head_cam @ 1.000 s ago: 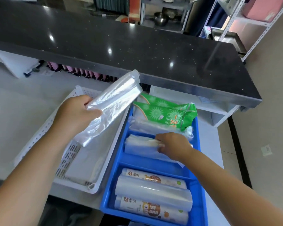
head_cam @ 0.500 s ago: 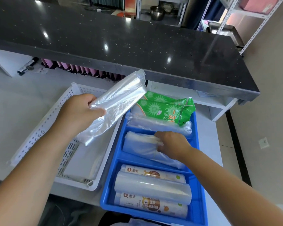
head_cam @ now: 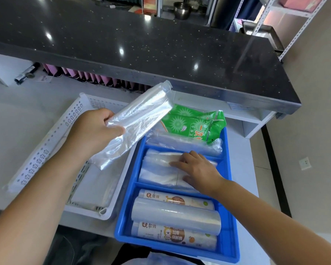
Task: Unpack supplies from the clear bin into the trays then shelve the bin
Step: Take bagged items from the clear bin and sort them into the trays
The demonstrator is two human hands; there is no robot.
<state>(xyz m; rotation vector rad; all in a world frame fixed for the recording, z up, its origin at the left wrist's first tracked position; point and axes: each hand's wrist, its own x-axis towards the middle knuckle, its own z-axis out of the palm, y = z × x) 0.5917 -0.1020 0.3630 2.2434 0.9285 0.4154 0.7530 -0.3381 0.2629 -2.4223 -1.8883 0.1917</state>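
My left hand (head_cam: 93,131) grips a folded pack of clear plastic bags (head_cam: 139,119), held tilted above the gap between the white perforated tray (head_cam: 46,144) and the blue divided tray (head_cam: 226,188). My right hand (head_cam: 197,170) lies flat, fingers spread, on a stack of clear bags (head_cam: 157,169) in the blue tray's middle compartment. The far compartment holds green glove packets (head_cam: 189,123) over more clear bags. Three rolls of cling film (head_cam: 176,217) fill the near compartment. The clear bin is not in view.
A black speckled counter (head_cam: 141,44) overhangs the white worktop (head_cam: 13,121) just behind the trays. Pink folders (head_cam: 96,78) stand under the overhang. A flat white pack (head_cam: 92,190) lies in the white tray. Metal shelving (head_cam: 287,20) stands at the far right.
My right hand has flattened and slid slightly nearer on the bag stack. The left hand keeps the pack raised, almost unmoved. The camera tilted a little.
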